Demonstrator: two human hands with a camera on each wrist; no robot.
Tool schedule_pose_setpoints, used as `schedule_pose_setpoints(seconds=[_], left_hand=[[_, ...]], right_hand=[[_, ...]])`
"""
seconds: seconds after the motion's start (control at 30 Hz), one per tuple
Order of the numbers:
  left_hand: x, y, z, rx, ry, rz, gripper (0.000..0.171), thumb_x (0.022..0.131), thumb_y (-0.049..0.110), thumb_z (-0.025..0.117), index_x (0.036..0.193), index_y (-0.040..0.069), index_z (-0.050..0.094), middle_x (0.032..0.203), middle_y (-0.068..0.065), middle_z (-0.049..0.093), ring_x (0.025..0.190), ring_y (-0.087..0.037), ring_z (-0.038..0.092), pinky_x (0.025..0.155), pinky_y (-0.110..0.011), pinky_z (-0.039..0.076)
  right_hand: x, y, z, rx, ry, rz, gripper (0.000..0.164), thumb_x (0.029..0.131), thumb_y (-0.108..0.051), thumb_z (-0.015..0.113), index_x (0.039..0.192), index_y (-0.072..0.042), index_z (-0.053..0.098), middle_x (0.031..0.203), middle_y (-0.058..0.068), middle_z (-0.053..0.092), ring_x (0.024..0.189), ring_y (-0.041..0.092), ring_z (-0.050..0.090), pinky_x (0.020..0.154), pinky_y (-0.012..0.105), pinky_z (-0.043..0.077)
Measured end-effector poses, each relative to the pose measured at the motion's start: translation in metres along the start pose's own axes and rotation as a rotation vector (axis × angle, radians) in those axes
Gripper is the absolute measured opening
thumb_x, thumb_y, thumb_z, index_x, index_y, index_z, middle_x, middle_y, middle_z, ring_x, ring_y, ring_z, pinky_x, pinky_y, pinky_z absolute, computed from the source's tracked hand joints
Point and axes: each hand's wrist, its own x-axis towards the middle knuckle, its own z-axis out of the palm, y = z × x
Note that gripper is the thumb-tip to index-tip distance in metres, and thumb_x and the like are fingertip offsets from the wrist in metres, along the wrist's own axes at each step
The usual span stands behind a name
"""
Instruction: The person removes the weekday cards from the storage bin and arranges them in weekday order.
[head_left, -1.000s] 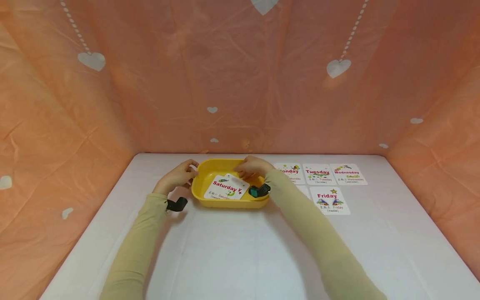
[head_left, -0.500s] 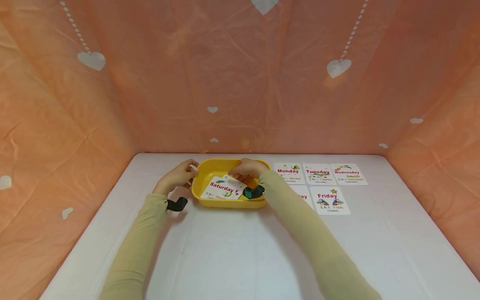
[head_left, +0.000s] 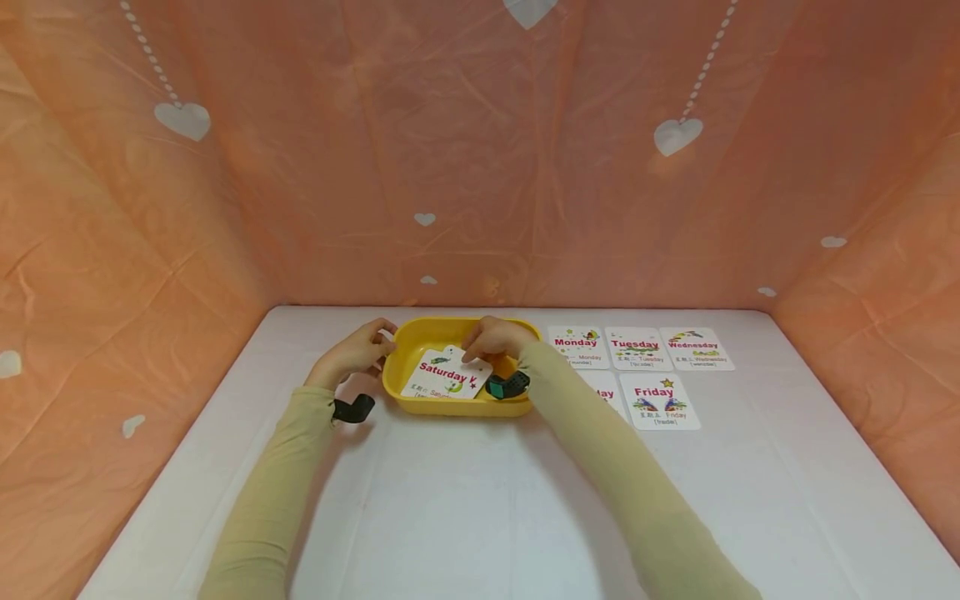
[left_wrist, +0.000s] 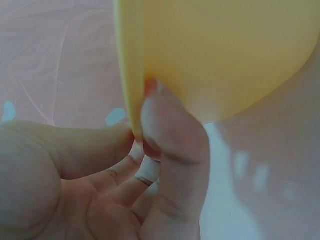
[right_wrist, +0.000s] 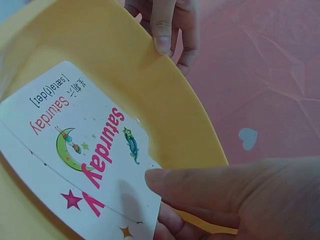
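Note:
A yellow plastic tub stands on the table. My left hand pinches its left rim between thumb and curled finger, as the left wrist view shows. Inside lies a white flashcard reading Saturday, overlapping another card whose red letter y shows at the edge. My right hand reaches over the tub's back right. In the right wrist view its thumb lies at the cards' edge, with fingers below, pinching there. Whether it holds one card or both, I cannot tell.
Flashcards lie in two rows right of the tub: Monday, Tuesday and Wednesday behind, Friday and a partly covered card in front. A white cloth covers the table; an orange curtain surrounds it.
My right hand has moved slightly left and its thumb has come down onto the card's edge. The Saturday card has slid a little left. My left hand keeps its place.

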Motion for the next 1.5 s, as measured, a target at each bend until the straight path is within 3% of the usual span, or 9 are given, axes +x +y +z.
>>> schedule_pose_setpoints(seconds=[0.2, 0.53, 0.77, 1.07, 1.5], left_hand=[[0.001, -0.003, -0.001, 0.012, 0.002, -0.007, 0.035, 0.101, 0.01, 0.044, 0.133, -0.001, 0.036, 0.097, -0.018, 0.052, 0.071, -0.023, 0.056, 0.063, -0.035, 0.054], [0.001, -0.003, -0.001, 0.014, 0.002, -0.007, 0.034, 0.101, 0.009, 0.044, 0.133, 0.0, 0.036, 0.096, -0.018, 0.052, 0.071, -0.023, 0.056, 0.061, -0.033, 0.053], [0.0, -0.002, 0.0, 0.0, 0.001, -0.008, 0.033, 0.101, 0.009, 0.043, 0.132, 0.0, 0.036, 0.096, -0.017, 0.052, 0.07, -0.022, 0.056, 0.061, -0.034, 0.053], [0.003, -0.003, -0.001, 0.01, 0.004, 0.0, 0.033, 0.1, 0.008, 0.043, 0.131, -0.001, 0.036, 0.095, -0.018, 0.052, 0.071, -0.022, 0.057, 0.061, -0.034, 0.054], [0.002, -0.002, 0.0, 0.035, 0.004, -0.014, 0.036, 0.101, 0.011, 0.043, 0.134, -0.001, 0.035, 0.102, -0.021, 0.052, 0.076, -0.025, 0.058, 0.066, -0.035, 0.055]], right_hand=[[0.001, 0.0, 0.001, 0.03, 0.002, 0.001, 0.032, 0.085, -0.008, 0.072, 0.114, 0.001, 0.065, 0.067, 0.001, 0.046, 0.057, 0.015, 0.038, 0.058, 0.025, 0.035], [-0.004, -0.001, 0.002, 0.044, 0.048, -0.015, 0.033, 0.082, -0.005, 0.073, 0.113, 0.001, 0.065, 0.087, 0.005, 0.057, 0.061, 0.016, 0.042, 0.062, 0.027, 0.038], [-0.01, -0.006, 0.003, 0.076, 0.075, -0.035, 0.036, 0.076, 0.002, 0.075, 0.11, 0.001, 0.062, 0.104, 0.011, 0.058, 0.066, 0.017, 0.053, 0.065, 0.025, 0.048], [-0.011, -0.011, 0.003, 0.091, 0.079, -0.043, 0.033, 0.079, 0.006, 0.071, 0.109, 0.002, 0.06, 0.103, 0.013, 0.058, 0.06, 0.016, 0.052, 0.057, 0.022, 0.046], [-0.014, -0.005, -0.004, 0.011, 0.144, -0.07, 0.027, 0.083, -0.001, 0.068, 0.11, -0.001, 0.062, 0.111, 0.011, 0.055, 0.082, 0.019, 0.054, 0.067, 0.023, 0.047]])
